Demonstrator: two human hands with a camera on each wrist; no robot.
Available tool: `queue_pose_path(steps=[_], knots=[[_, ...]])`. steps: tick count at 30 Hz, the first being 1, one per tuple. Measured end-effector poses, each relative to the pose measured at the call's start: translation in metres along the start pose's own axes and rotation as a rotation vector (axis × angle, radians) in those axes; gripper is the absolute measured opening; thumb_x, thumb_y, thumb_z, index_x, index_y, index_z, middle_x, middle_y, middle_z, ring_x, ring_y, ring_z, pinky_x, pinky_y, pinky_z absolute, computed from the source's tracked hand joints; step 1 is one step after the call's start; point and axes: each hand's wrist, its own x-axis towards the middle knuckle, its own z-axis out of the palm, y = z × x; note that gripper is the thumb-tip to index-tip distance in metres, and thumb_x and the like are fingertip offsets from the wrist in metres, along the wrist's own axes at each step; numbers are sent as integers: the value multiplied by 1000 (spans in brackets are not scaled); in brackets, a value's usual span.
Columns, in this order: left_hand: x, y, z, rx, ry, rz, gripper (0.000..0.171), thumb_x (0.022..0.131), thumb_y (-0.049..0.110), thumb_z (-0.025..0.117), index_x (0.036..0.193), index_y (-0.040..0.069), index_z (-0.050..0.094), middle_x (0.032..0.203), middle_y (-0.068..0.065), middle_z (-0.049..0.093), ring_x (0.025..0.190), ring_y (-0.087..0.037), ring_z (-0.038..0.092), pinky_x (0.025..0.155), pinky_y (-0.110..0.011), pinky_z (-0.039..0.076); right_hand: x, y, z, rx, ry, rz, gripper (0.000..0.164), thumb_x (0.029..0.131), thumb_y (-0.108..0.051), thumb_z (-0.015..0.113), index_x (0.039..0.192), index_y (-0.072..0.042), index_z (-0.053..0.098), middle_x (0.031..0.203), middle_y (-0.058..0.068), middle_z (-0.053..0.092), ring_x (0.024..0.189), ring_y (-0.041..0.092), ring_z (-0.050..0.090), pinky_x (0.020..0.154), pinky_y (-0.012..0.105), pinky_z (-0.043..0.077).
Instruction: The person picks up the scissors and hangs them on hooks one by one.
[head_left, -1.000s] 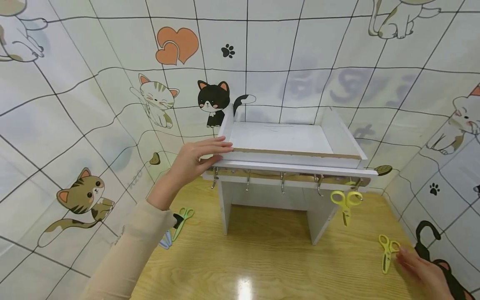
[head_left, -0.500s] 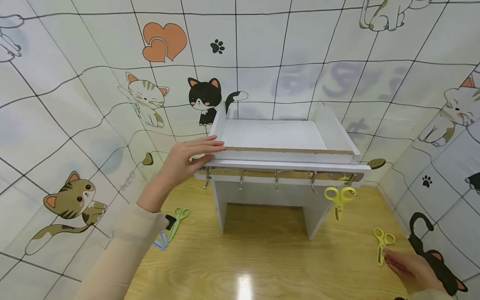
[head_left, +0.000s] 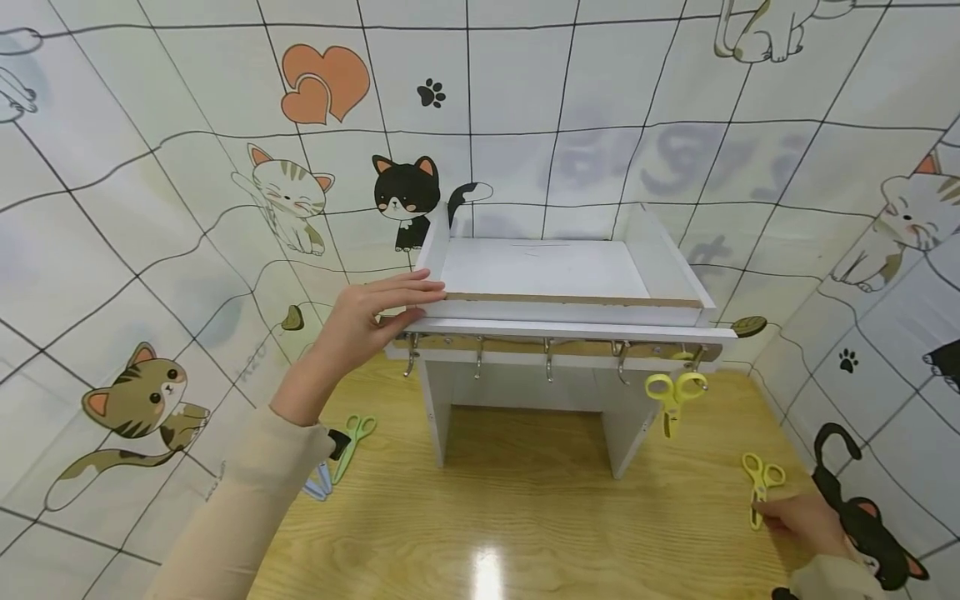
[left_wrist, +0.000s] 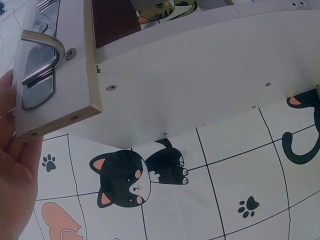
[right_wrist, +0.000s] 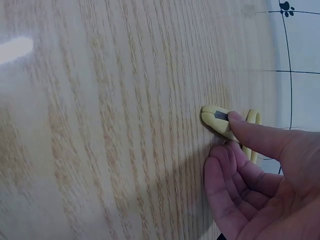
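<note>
At the right of the table, my right hand [head_left: 808, 521] pinches the blade end of yellow scissors [head_left: 761, 479]. In the right wrist view the thumb presses on the blade cover [right_wrist: 215, 117], with the other fingers curled below. My left hand [head_left: 363, 323] rests on the left front corner of a white shelf [head_left: 570, 315], its fingers straight along the top and the thumb lower at the front rail. Metal hooks [head_left: 548, 358] line that rail. From the rightmost one hangs a second pair of yellow scissors [head_left: 672, 396].
Green scissors [head_left: 352, 446] and a light blue pair [head_left: 318, 483] lie at the left of the wooden table [head_left: 517, 500], partly behind the left sleeve. A cat-print tiled sheet [head_left: 517, 83] surrounds the table at the back and sides.
My right hand has moved from beside the yellow scissors onto their blade end and pinches them. My left hand stays on the shelf corner. The head view has shifted slightly.
</note>
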Motion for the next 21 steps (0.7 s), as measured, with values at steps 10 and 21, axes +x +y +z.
queue_pose_path(steps=[10, 21], knots=[[-1, 1, -2, 11, -1, -13, 40, 83, -6, 74, 119, 10, 74, 124, -7, 72, 125, -29, 63, 108, -34, 48, -7, -9, 2, -142, 23, -23, 25, 79, -21, 79, 67, -1, 71, 56, -3, 67, 56, 10, 64, 54, 27, 53], [-2, 1, -1, 2, -1, -11, 39, 84, -6, 74, 119, 10, 74, 124, -7, 72, 126, -29, 63, 108, -37, 48, 4, 3, 2, -60, 24, 11, 33, 74, -15, 82, 83, 13, 65, 58, -1, 68, 57, 10, 67, 57, 29, 59]])
